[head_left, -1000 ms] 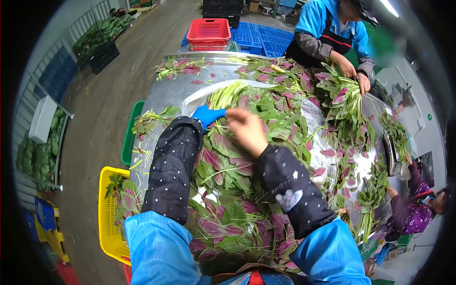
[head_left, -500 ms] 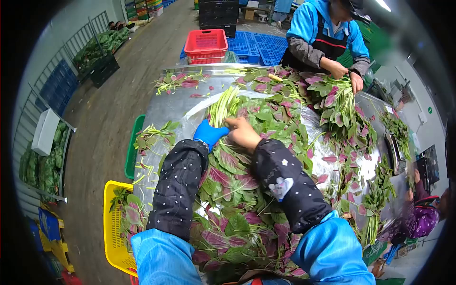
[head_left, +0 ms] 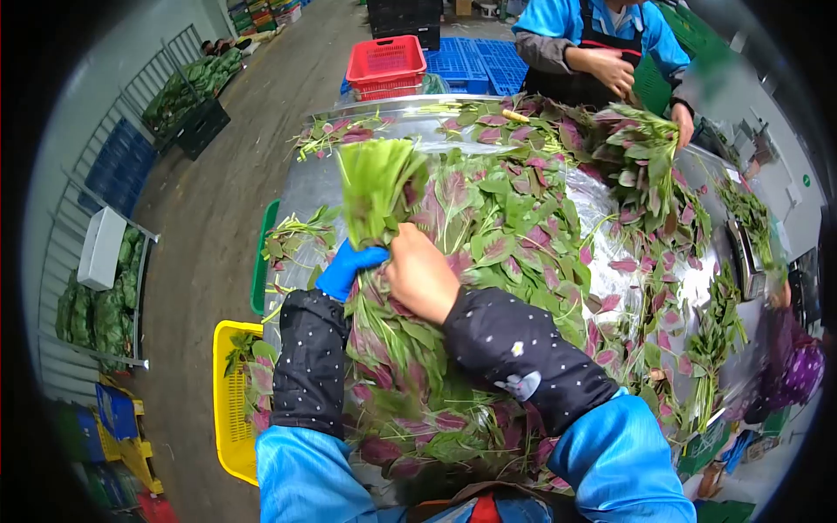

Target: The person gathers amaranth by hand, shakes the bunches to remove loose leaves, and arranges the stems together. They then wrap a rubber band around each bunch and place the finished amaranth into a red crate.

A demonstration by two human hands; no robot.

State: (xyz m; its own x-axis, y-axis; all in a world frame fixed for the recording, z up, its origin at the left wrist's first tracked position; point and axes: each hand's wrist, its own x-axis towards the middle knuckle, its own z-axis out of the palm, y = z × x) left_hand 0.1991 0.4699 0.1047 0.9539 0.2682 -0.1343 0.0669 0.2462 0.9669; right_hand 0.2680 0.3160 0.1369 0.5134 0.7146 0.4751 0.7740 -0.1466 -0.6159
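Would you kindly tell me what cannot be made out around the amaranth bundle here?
Head view only.
Left hand: fingers hidden behind the amaranth bundle.
Right hand: fingertips buried in its leaves.
Yellow basket: part covered by the table edge.
Person at the right: blurred by the lens rim.

Head camera, fisheye view.
I am looking forward and down, close over my left hand (head_left: 347,268) and right hand (head_left: 421,277), facing across the steel table (head_left: 303,185) toward a co-worker (head_left: 571,26).
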